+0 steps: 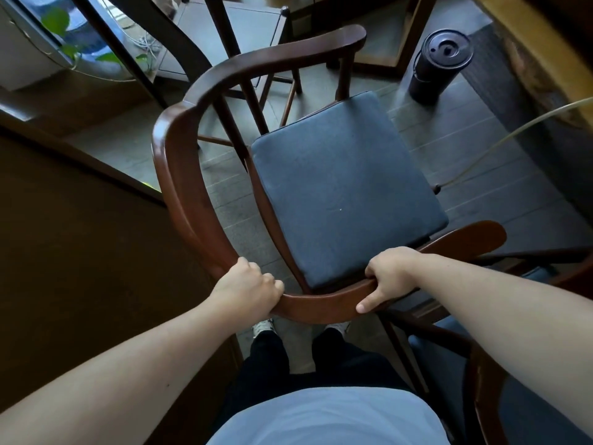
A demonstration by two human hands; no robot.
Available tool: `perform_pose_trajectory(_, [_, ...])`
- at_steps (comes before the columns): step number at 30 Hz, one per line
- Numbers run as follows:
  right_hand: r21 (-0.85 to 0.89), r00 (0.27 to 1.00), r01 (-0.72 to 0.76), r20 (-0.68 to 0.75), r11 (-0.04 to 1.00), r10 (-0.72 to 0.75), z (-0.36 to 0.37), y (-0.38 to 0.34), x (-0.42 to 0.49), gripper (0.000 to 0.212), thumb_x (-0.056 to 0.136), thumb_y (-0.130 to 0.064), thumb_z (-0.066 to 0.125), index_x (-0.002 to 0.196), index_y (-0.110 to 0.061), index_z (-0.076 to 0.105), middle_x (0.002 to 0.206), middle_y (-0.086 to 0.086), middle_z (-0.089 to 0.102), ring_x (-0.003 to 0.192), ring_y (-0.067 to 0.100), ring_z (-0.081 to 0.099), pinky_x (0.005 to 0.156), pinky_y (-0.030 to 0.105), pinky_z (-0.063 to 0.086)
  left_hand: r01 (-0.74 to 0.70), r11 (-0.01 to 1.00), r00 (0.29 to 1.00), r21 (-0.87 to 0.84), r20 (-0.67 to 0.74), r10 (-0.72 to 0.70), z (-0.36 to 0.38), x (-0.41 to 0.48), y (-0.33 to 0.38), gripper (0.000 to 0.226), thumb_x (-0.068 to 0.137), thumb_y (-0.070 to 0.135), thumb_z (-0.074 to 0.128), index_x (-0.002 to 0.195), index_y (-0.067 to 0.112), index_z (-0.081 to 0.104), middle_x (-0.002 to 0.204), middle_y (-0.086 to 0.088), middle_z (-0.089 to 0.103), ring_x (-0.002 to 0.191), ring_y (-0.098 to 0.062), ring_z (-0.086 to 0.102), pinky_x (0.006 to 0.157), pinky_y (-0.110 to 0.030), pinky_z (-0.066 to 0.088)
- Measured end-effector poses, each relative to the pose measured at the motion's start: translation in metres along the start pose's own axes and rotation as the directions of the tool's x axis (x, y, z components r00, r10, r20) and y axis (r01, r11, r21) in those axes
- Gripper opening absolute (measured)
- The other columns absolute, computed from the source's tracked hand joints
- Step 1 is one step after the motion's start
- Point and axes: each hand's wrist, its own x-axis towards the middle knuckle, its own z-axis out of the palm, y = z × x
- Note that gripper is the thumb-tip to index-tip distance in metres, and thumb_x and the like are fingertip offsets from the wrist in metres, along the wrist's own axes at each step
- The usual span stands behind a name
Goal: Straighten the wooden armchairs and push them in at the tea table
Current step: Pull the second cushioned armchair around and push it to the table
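Nearest, both hands clamp the armchair's curved back rail [321, 305]: left hand [247, 285] wrapped closed, right hand [390, 277] gripping with its fingers [369, 303] over the edge. Its blue cushion [343, 187] faces bare floor [465, 146] (a black canister [441, 64] stands beyond), with the table [539, 59] edge far right.

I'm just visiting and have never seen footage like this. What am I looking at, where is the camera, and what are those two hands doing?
There is no robot here. The single picture comes from a wide-angle camera worn on a person's head, looking down past their own arms. Their left hand and right hand both grip the curved back rail of a wooden armchair with a blue seat cushion. A black cylindrical container stands on the tiled floor beyond it. Part of a second armchair shows at the lower right.
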Motion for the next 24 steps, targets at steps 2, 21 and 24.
perform_pose_trajectory(2, [0.002, 1.0, 0.002, 0.01, 1.0, -0.002, 0.0, 0.005, -0.003, 0.079, 0.056, -0.094, 0.051, 0.089, -0.023, 0.06, 0.072, -0.011, 0.055, 0.076, 0.02, 0.054, 0.065, 0.032, 0.042, 0.023, 1.0, 0.999, -0.001, 0.034, -0.023, -0.005, 0.003, 0.006, 0.03, 0.097, 0.042, 0.046, 0.107, 0.015, 0.052, 0.101, -0.006, 0.063, 0.086, -0.03, 0.058, 0.076, -0.041, 0.044])
perform_pose_trajectory(21, [0.593, 0.96, 0.037, -0.245, 0.805, 0.136, -0.023, -0.121, 0.02, 0.07, 0.088, -0.077, 0.022, 0.082, -0.019, 0.061, 0.084, -0.001, 0.066, 0.079, 0.018, 0.057, 0.076, 0.038, 0.046, -0.42, 0.896, 0.868, 0.142, -0.224, 0.443, -0.011, -0.029, -0.199, 0.042, 0.077, 0.046, 0.056, 0.105, 0.016, 0.064, 0.098, -0.003, 0.07, 0.091, -0.027, 0.065, 0.082, -0.044, 0.054])
perform_pose_trajectory(24, [0.746, 0.953, 0.034, -0.225, 0.665, 0.203, -0.035, -0.147, 0.032, 0.076, 0.083, -0.079, 0.019, 0.086, -0.018, 0.065, 0.088, -0.001, 0.068, 0.084, 0.015, 0.059, 0.084, 0.037, 0.046, -0.497, 0.858, 0.815, 0.129, -0.271, 0.512, -0.004, -0.017, -0.224, 0.047, 0.081, 0.05, 0.038, 0.104, 0.017, 0.063, 0.096, -0.002, 0.07, 0.088, -0.027, 0.064, 0.076, -0.043, 0.054])
